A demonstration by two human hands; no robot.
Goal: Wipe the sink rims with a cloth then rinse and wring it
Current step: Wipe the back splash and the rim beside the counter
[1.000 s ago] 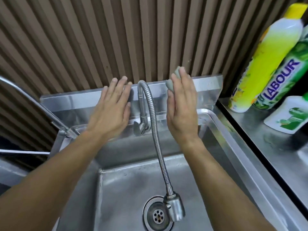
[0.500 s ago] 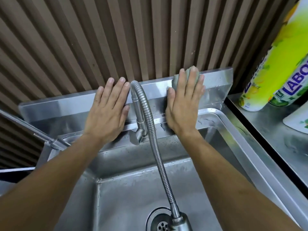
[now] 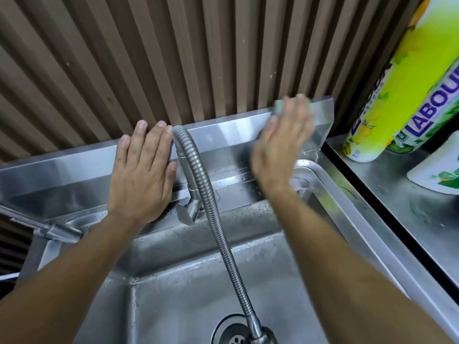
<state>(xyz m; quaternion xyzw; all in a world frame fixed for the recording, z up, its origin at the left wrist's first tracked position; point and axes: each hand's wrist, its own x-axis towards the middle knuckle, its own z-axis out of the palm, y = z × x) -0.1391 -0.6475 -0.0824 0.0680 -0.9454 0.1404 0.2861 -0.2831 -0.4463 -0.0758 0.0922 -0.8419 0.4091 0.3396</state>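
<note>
Head view, looking down over a steel sink.

Sink [image 3: 330, 192]: stainless steel, one basin with a raised back panel along a ribbed brown wall [image 3: 173, 53]. Water drops lie on the back ledge and the basin walls. The drain [image 3: 233, 337] shows at the bottom edge.

Tap [image 3: 206, 194]: a flexible ribbed metal hose rising from a fitting on the back ledge, arching over and running down into the basin, its nozzle just beside the drain.

Left hand [image 3: 142, 172]: laid flat on the back panel left of the tap, fingers straight and together, fingertips at the panel's top edge. It holds nothing.

Right hand [image 3: 280, 147]: blurred, pressed against the back panel right of the tap, fingers stretched out over the cloth rather than curled round it.

Cloth [image 3: 279, 108]: pale grey-green, mostly hidden under the right hand's fingers, a corner showing at the panel's top edge near its right end.

Counter [image 3: 402, 207]: steel, to the right of the sink, wet in places. On it stand a yellow-green bottle [image 3: 407, 78], a green bottle [image 3: 437, 105] lettered "LABOU" touching it, and a white bottle [image 3: 439, 170] in front, cut off by the frame edge.

Second tap pipe [image 3: 42, 227]: at the left edge, partly out of view.
</note>
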